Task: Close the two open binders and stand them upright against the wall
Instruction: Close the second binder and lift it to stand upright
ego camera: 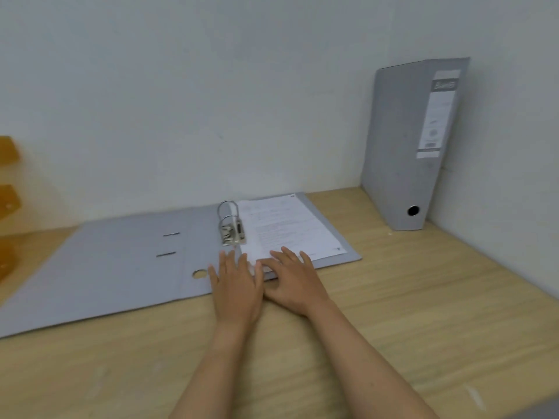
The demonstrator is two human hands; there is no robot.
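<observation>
Both hands (263,285) rest flat on open grey binder (121,267).

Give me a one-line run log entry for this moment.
closed binder: upright in corner | open binder: flat on desk, papers on rings | left hand, right hand: flat at its near edge, gripping nothing

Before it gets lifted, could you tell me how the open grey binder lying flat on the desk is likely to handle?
The open binder looks like stiff board, so each cover should stay flat but swing at the spine. The papers sit right of the ring mechanism, so that half probably feels heavier. The sheets may flap until the cover is closed.
</observation>
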